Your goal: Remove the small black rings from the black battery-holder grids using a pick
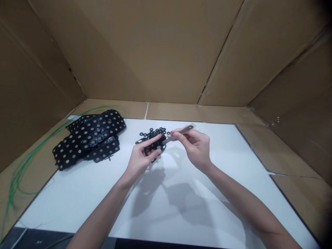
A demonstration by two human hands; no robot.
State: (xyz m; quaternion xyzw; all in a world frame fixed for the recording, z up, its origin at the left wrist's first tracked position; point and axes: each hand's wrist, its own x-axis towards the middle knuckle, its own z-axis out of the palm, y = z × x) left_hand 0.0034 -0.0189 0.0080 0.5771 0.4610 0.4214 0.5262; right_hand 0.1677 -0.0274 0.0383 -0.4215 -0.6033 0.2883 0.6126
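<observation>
My left hand (141,157) is closed on a small black piece (158,147), gripping it between thumb and fingers just over the white board. In my right hand (195,145) is a thin, flat metal strip (183,130) with a hole at its upper end, pinched between thumb and fingers. The strip slants down to the left, and its lower tip is at the right edge of the black piece. A cluster of small black rings (158,131) with pale centres lies just behind my left fingers. Fingers partly hide the piece.
Black sheets with pale round dots (75,145) are piled on the left of the white board (103,197). Thin green strands (28,159) curve along the left side. Cardboard walls (155,52) enclose the back and sides.
</observation>
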